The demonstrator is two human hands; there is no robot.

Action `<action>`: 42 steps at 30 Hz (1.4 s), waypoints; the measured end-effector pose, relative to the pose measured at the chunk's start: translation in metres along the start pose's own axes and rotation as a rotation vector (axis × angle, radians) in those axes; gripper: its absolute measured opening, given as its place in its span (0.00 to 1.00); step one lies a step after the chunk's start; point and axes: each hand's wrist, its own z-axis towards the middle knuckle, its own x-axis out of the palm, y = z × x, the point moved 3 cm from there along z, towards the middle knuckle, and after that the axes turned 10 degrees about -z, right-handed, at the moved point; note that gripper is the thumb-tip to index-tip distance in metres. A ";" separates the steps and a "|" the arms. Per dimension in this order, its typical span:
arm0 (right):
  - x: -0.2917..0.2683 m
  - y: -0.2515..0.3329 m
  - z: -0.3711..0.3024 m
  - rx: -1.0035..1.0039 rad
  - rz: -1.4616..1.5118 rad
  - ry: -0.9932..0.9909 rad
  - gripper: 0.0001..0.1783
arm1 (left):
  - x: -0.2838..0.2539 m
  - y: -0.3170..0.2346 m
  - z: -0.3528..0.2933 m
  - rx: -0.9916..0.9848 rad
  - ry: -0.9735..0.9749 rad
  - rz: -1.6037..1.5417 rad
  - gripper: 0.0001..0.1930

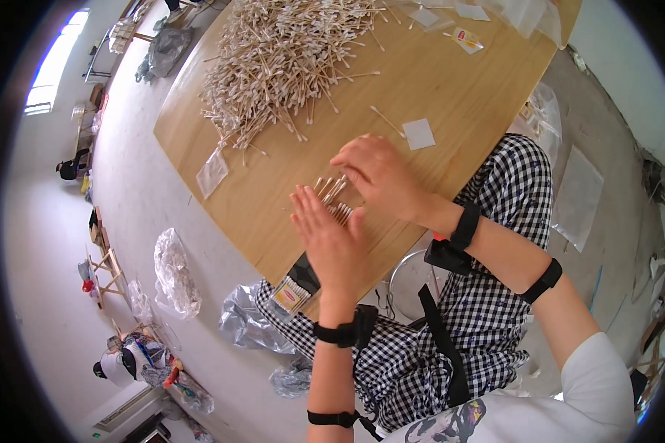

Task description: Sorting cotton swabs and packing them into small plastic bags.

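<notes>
A small bunch of cotton swabs [332, 193] lies on the wooden table [273, 196] between my two hands. My left hand [329, 232] rests beside the bunch, fingers stretched out and thumb apart, with swabs showing in the gap between them. Over the far right side of the bunch, my right hand [384, 177] is bent with its fingers curled; its fingertips are blurred and partly hidden, so any hold is unclear. By my left wrist, at the table's near edge, stands a clear pack of swabs with a coloured label [290, 295], next to a black object [304, 273].
A large heap of loose swabs [281, 66] covers the far left of the table. A white square card [419, 134] and a single swab [386, 120] lie beyond my right hand. A clear bag [213, 173] lies at the left edge; crumpled plastic [176, 273] sits on the floor.
</notes>
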 end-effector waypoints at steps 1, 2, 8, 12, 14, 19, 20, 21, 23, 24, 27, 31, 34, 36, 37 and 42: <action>-0.002 -0.004 0.000 0.060 0.064 -0.012 0.08 | 0.006 -0.002 -0.003 -0.003 -0.003 -0.003 0.35; -0.003 -0.008 -0.001 0.120 0.128 -0.025 0.08 | 0.013 -0.003 -0.004 -0.020 0.036 0.034 0.41; -0.005 -0.002 0.002 0.146 0.175 -0.057 0.05 | 0.015 0.028 0.028 -0.047 0.098 0.189 0.49; -0.011 -0.006 0.002 0.196 0.184 -0.072 0.04 | 0.012 0.009 0.014 -0.031 0.117 0.155 0.49; -0.013 -0.008 0.001 0.200 0.137 -0.067 0.04 | 0.012 -0.010 -0.010 0.021 0.155 0.063 0.48; -0.012 -0.006 0.002 0.158 0.103 -0.044 0.04 | 0.009 -0.019 -0.035 0.037 0.194 0.096 0.49; -0.013 -0.006 0.002 0.177 0.122 -0.021 0.05 | 0.008 -0.019 -0.035 0.034 0.202 0.099 0.49; -0.013 -0.005 0.002 0.170 0.120 -0.025 0.05 | 0.008 -0.018 -0.035 0.038 0.195 0.099 0.49; -0.012 -0.004 0.001 0.219 0.127 -0.001 0.07 | 0.008 -0.016 -0.035 0.015 0.198 0.095 0.48; -0.015 -0.004 0.000 0.215 0.119 -0.009 0.07 | 0.007 -0.016 -0.033 0.024 0.193 0.091 0.48; -0.017 -0.005 -0.009 0.449 0.447 0.082 0.10 | 0.000 -0.011 -0.027 -0.009 0.121 -0.064 0.47; -0.016 0.009 -0.026 0.560 0.720 0.005 0.18 | -0.011 0.003 -0.019 -0.036 0.123 -0.192 0.44; -0.010 0.022 -0.034 0.557 0.744 0.015 0.24 | -0.019 0.009 -0.019 -0.071 0.158 -0.339 0.40; -0.004 0.025 -0.034 0.534 0.778 0.014 0.26 | -0.020 0.014 -0.024 -0.097 0.159 -0.429 0.38; 0.000 0.026 -0.034 0.529 0.781 0.059 0.28 | -0.022 0.021 -0.028 -0.151 0.037 -0.561 0.36; 0.015 0.038 -0.026 0.450 0.819 0.095 0.32 | -0.016 0.036 -0.039 -0.412 -0.348 -1.067 0.37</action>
